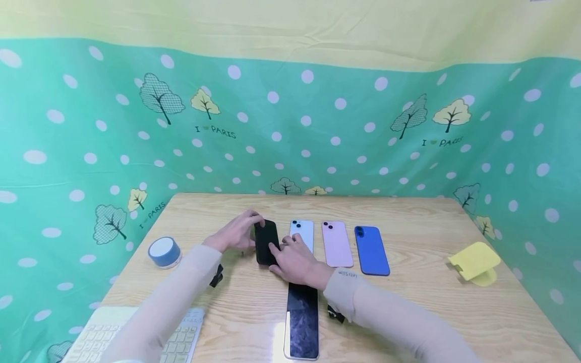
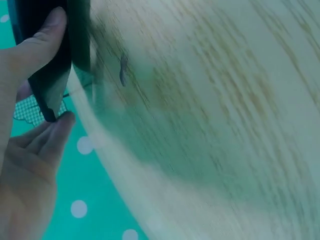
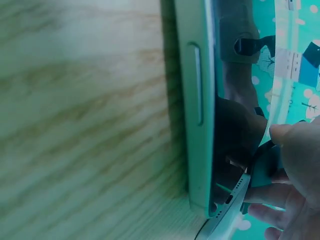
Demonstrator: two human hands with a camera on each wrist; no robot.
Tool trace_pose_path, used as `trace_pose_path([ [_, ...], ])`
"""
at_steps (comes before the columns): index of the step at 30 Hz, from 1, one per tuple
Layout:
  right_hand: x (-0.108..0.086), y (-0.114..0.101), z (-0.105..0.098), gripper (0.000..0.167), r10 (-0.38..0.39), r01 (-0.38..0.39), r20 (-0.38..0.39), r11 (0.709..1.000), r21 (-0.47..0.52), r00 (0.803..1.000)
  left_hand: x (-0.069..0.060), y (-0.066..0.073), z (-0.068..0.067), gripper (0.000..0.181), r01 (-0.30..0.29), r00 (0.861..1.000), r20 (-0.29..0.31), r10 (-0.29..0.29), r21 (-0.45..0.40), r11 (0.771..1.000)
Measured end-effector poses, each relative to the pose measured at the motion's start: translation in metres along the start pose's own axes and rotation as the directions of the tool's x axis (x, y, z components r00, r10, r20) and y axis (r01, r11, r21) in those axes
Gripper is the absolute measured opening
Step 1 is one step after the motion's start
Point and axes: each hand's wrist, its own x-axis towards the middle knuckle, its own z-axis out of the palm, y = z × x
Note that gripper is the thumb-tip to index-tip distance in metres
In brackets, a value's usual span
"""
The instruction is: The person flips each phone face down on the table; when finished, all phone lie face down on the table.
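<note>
A black phone (image 1: pixel 267 237) stands tilted above the table between both hands. My left hand (image 1: pixel 239 233) grips its upper left side; in the left wrist view the thumb (image 2: pixel 42 42) presses on the dark face and the fingertips meet the lower edge. My right hand (image 1: pixel 297 261) holds the lower right corner, thumb below and a finger on the face. A light blue phone (image 1: pixel 303 229) lies partly under the right hand. Nearer the front, a phone with a dark glossy screen (image 1: pixel 303 322) lies face up; its side edge (image 3: pixel 197 100) fills the right wrist view.
Right of the hands lie a pink phone (image 1: pixel 337 244) and a blue phone (image 1: pixel 372 250), backs up. A blue-and-white round container (image 1: pixel 164 252) is at the left, a white keyboard (image 1: pixel 183 338) at the front left. A yellow stand (image 1: pixel 475 259) sits near the right edge.
</note>
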Motion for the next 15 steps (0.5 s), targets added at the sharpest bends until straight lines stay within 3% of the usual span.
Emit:
trace_pose_path([
  [4,0.002,0.0,0.003,0.064,-0.026,0.026,0.008,0.999,-0.035,1.0,-0.003,0.002,-0.003,0.058,0.028,0.996,0.083,-0.026,-0.023,0.999],
  [7,0.002,0.0,0.003,0.063,-0.028,0.028,-0.007,0.998,-0.065,1.0,-0.003,0.007,-0.007,0.07,0.047,0.984,0.174,-0.036,-0.064,0.997],
  [12,0.002,0.001,0.002,0.062,-0.019,0.017,-0.029,0.997,-0.077,0.999,-0.001,0.016,-0.014,0.091,0.143,0.936,0.338,-0.095,-0.12,0.982],
  [15,0.002,0.0,0.003,0.061,-0.013,0.01,-0.04,0.997,-0.078,0.999,0.0,0.019,-0.015,0.097,0.196,0.909,0.394,-0.135,-0.119,0.973],
])
